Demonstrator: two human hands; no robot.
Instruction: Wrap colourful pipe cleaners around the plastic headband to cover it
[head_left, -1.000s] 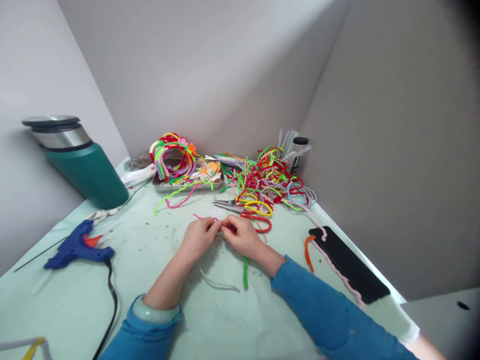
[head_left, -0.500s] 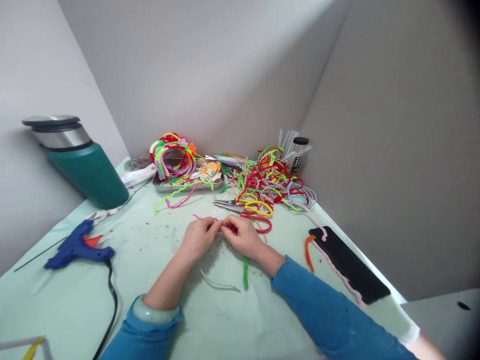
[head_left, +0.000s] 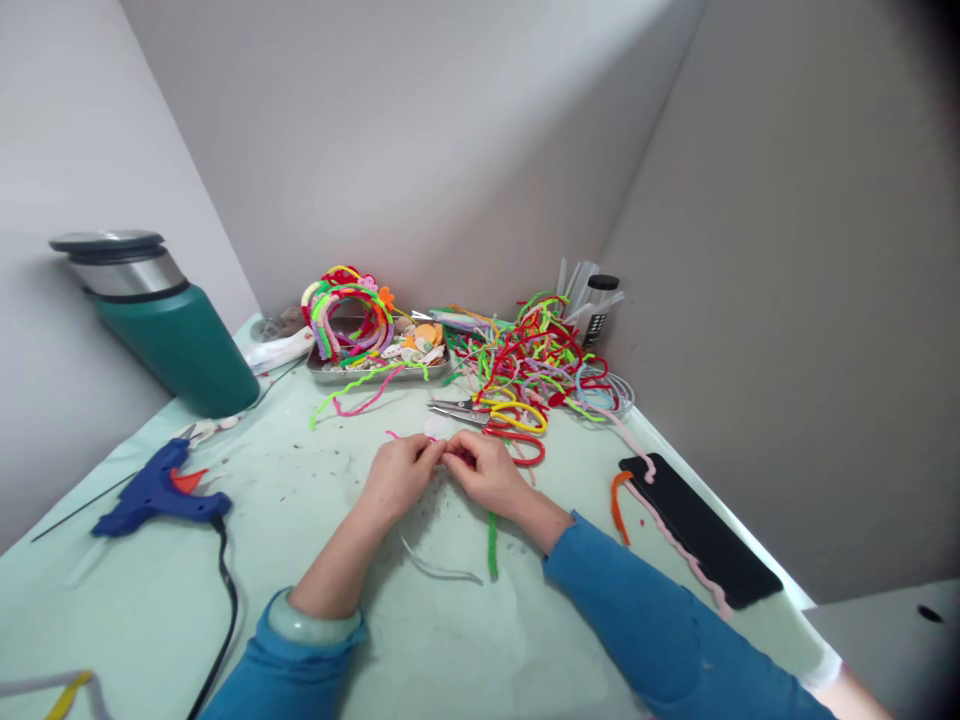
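Observation:
My left hand and my right hand meet fingertip to fingertip above the middle of the table. Both are pinched closed on a pink pipe cleaner; one end pokes out past my left hand, and a darker pink-red bit shows under my right fingers. Most of it is hidden by the fingers. Just beyond my right hand lie scissors with red and yellow handles. A short green pipe cleaner lies by my right wrist, and a thin whitish strip rests between my forearms.
At left are a blue glue gun with its black cord and a green bottle. Behind stand a metal tray of small pieces, pipe-cleaner rings and a tangled pipe-cleaner pile. A black phone lies at right.

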